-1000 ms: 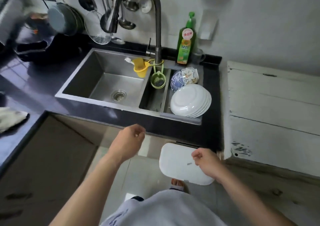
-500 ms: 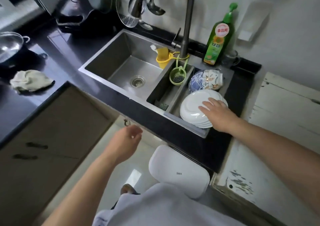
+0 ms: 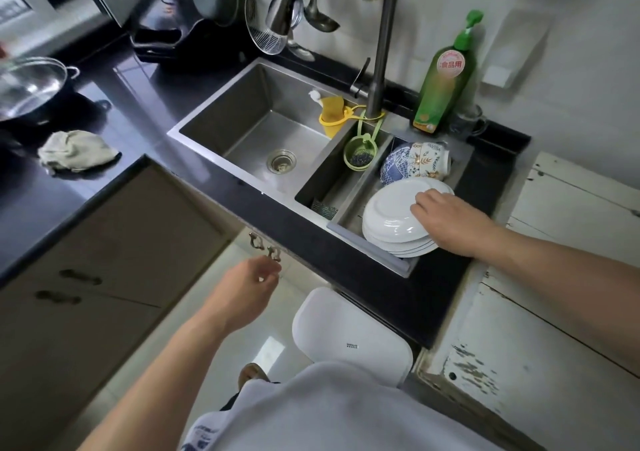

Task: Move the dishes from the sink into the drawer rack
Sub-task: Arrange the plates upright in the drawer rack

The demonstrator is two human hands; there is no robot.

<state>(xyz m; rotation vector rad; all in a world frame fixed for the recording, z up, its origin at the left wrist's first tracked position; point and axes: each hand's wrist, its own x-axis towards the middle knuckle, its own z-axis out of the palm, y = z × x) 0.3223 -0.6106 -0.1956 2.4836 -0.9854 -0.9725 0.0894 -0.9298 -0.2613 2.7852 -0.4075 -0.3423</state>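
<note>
My right hand (image 3: pixel 446 222) has moved further over the plate stack (image 3: pixel 391 220), fingers gripping the top plate's rim; left hand (image 3: pixel 247 291) hangs loosely curled, lower centre.

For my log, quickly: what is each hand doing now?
Left hand: fingers loosely curled, holding nothing.
Right hand: on the top plate; grip cannot be told.

Steel, glazed ware and glossy stone

The sink (image 3: pixel 263 111) is brushed, matt metal; the stacked plates (image 3: pixel 391 215) are smooth, glossy white ware; the worktop (image 3: pixel 114 111) shines dark; a crumpled cloth (image 3: pixel 76 153) lies soft; the cabinet top (image 3: pixel 568 277) is rough, peeling painted wood.
</note>
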